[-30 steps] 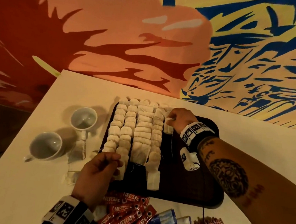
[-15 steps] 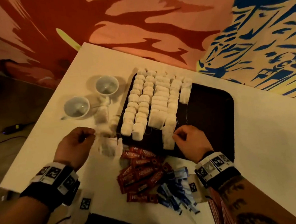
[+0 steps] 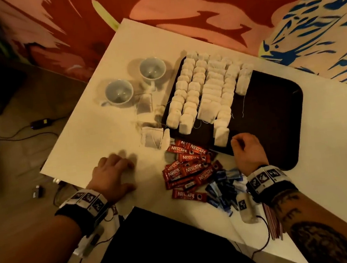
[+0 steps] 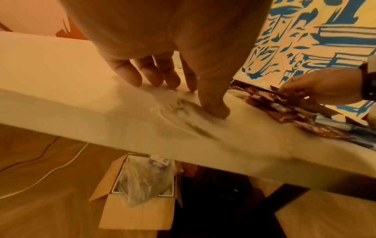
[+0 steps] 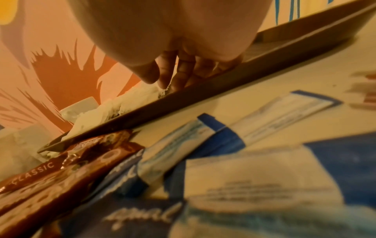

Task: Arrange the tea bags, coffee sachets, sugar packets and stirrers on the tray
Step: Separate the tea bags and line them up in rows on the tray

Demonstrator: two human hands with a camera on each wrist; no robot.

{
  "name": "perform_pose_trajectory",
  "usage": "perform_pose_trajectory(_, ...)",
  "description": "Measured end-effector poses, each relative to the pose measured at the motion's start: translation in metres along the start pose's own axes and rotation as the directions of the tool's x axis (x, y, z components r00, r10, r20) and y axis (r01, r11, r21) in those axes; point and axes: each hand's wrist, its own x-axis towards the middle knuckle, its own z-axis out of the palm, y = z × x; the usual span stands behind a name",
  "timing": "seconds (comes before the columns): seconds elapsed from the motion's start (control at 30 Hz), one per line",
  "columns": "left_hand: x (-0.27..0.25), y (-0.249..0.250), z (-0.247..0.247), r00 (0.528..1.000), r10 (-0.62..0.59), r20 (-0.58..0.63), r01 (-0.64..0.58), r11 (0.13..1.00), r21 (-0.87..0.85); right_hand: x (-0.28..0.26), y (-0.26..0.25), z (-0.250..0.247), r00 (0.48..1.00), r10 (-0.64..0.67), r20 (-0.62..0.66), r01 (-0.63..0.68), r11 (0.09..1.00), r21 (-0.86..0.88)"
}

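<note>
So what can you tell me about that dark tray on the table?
The tray is a dark, shallow rectangle with rounded corners and a low raised rim, lying flat on the white table. Rows of white tea bags fill its left part; the right part is bare. The right hand rests over its near rim, and the red coffee sachets lie against that edge.

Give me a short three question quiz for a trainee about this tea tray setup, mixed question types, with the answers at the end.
1. True or false: the red coffee sachets already lie on the tray.
2. Where do the two cups stand? A) on the tray B) on the table, left of the tray C) on the floor
3. Fill in: the left hand rests on the ____, holding nothing.

Key
1. False: they lie on the table by the tray's near edge.
2. B
3. table

The right hand is at the tray's near edge beside the tea bags.
</note>
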Motion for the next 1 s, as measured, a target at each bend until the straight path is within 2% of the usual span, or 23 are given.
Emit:
perform_pose_trajectory(0.13,0.021,0.001,-0.009,0.997,0.032,-0.064,-0.041,0.988,-0.146,0.005,0.001,0.001,1.000,0.000,-0.011,0.000,1.000,-0.016)
perform_pose_trajectory(0.23,0.019,-0.007,-0.028,0.989,0.083,-0.124,-0.108,0.970,-0.219,0.010,0.002,0.003,1.000,0.017,-0.004,-0.017,1.000,-0.024)
perform_pose_trajectory(0.3,0.004,-0.019,-0.036,0.988,0.139,-0.063,-0.148,0.975,-0.167,0.013,0.005,0.003,1.000,0.030,0.000,-0.030,0.999,-0.018)
perform_pose_trajectory(0.37,-0.015,-0.033,-0.037,0.981,0.177,0.075,-0.174,0.984,-0.042,0.015,0.006,0.003,0.999,0.032,0.001,-0.032,0.999,-0.022)
perform_pose_trajectory(0.43,-0.033,-0.043,-0.025,0.956,0.170,0.239,-0.202,0.972,0.117,0.015,0.007,0.004,1.000,0.030,0.001,-0.030,0.999,-0.024)
perform_pose_trajectory(0.5,-0.040,-0.047,-0.004,0.938,0.174,0.299,-0.242,0.948,0.205,0.015,0.007,0.004,0.999,0.032,0.003,-0.032,0.999,-0.015)
perform_pose_trajectory(0.57,-0.034,-0.047,0.012,0.949,0.215,0.231,-0.264,0.942,0.207,0.014,0.007,0.003,0.999,0.043,0.006,-0.043,0.999,-0.014)
perform_pose_trajectory(0.6,-0.028,-0.047,0.017,0.954,0.254,0.159,-0.283,0.936,0.208,0.013,0.006,0.003,0.999,0.045,0.009,-0.045,0.999,-0.017)
perform_pose_trajectory(0.67,-0.017,-0.046,0.022,0.941,0.331,0.066,-0.337,0.911,0.239,0.013,0.005,0.001,0.998,0.053,0.017,-0.053,0.998,-0.023)
perform_pose_trajectory(0.73,-0.009,-0.046,0.020,0.916,0.392,0.084,-0.400,0.889,0.224,0.013,0.003,0.000,0.998,0.063,0.018,-0.063,0.998,-0.031)
perform_pose_trajectory(0.83,-0.004,-0.044,0.009,0.905,0.417,0.083,-0.423,0.902,0.087,0.012,0.002,0.000,0.998,0.069,0.005,-0.069,0.997,-0.043)
perform_pose_trajectory(0.9,-0.003,-0.036,-0.004,0.953,0.299,0.049,-0.285,0.940,-0.189,0.011,0.000,0.000,0.997,0.080,0.005,-0.080,0.996,-0.043)
perform_pose_trajectory(0.93,0.000,-0.031,-0.010,0.978,0.208,0.023,-0.186,0.916,-0.356,0.011,0.000,0.000,0.996,0.087,0.006,-0.087,0.995,-0.042)
perform_pose_trajectory(1.0,0.007,-0.013,-0.019,0.998,0.064,-0.025,-0.065,0.755,-0.652,0.012,0.000,0.000,0.995,0.097,0.005,-0.096,0.994,-0.045)
